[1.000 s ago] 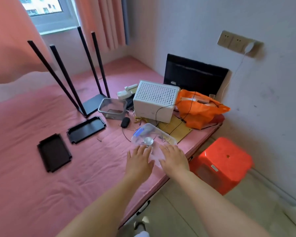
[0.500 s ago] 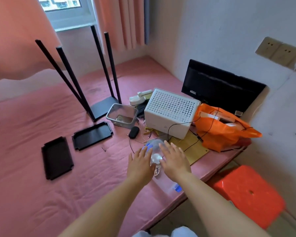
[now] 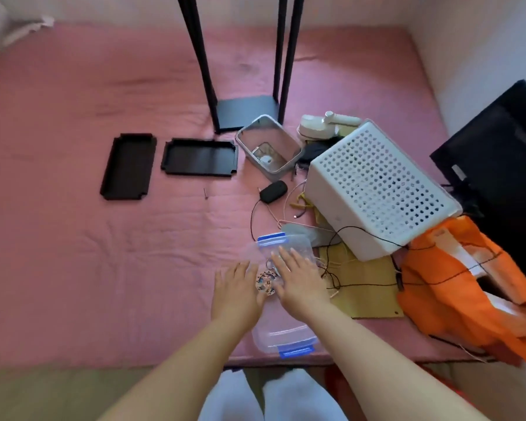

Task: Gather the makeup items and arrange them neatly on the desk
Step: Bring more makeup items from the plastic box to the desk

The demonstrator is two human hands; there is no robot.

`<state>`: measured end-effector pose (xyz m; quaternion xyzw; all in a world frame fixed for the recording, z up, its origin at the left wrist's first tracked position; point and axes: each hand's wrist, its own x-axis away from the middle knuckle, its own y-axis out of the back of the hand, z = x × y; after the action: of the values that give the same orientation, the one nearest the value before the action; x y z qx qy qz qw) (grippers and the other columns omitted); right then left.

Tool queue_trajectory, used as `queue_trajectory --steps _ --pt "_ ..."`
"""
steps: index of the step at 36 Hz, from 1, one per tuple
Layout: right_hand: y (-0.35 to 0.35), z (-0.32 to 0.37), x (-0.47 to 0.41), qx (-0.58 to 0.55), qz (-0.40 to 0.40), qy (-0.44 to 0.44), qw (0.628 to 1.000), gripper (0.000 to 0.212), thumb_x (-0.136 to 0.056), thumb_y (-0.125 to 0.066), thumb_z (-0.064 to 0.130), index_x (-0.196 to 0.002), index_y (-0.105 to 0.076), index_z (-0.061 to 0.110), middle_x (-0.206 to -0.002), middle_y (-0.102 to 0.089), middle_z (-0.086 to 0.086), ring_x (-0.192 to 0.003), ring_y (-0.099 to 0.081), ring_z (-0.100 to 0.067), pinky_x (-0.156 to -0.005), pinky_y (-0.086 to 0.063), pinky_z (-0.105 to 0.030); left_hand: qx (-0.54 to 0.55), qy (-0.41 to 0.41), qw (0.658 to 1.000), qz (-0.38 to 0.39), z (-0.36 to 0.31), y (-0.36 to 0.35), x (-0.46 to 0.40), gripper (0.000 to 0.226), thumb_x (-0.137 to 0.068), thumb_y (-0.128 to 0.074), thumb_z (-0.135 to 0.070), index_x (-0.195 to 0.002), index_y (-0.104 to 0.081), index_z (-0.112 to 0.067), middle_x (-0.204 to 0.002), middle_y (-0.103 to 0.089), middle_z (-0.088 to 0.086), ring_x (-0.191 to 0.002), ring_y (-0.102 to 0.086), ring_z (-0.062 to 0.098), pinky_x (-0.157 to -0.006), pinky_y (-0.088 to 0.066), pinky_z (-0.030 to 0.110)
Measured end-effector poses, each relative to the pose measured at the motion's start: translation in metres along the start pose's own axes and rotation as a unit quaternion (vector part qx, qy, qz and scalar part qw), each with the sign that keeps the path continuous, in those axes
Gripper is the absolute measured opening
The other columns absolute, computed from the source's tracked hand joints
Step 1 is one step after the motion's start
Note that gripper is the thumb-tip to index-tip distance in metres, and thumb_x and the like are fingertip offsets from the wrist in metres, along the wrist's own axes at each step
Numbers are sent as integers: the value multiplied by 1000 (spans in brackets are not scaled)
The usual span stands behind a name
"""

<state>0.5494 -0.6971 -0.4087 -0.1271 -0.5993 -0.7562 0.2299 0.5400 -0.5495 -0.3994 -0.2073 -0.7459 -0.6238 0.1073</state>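
A clear plastic box with blue clasps lies on the pink bed sheet near its front edge. My left hand and my right hand rest flat on its lid with straight fingers, side by side. Between them, through the lid, a small round patterned item shows inside the box. What else the box holds is hidden under my hands.
A white perforated basket lies tipped at the right beside an orange bag. A grey open bin, a black pouch, loose cords, two black trays and black rack legs lie farther back. A black panel leans at the right.
The camera has tipped down and come closer over the bed. My hands stay flat on the clear box, which now lies lengthwise toward the bed's front edge.
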Motion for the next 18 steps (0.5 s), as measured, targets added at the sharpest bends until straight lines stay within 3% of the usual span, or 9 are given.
queue_trajectory --steps 7,12,18 --pt "-44 -34 -39 3 33 42 999 63 -98 -35 38 -150 -7 19 -159 -6 0 -146 -1 -20 -118 2 -35 19 -7 1000 20 -10 -47 -25 53 -91 -43 -35 -141 -31 -23 -143 -35 -5 -131 -31 16 -113 -10 35" --pt "-74 -58 -67 -18 42 39 998 63 -96 -41 37 -149 -13 19 -157 -12 2 -145 -5 -18 -119 -8 -35 41 -25 998 27 -19 -83 -53 51 -90 -44 -29 -139 -34 -21 -142 -37 -4 -128 -33 18 -113 -16 31" --pt "-106 -77 -95 -13 55 42 998 66 -94 -44 37 -149 -11 20 -158 -9 2 -145 -3 -18 -116 -10 -37 80 -11 996 41 -22 -129 -81 49 -90 -46 -24 -137 -37 -20 -143 -35 -5 -130 -31 15 -101 -26 24"
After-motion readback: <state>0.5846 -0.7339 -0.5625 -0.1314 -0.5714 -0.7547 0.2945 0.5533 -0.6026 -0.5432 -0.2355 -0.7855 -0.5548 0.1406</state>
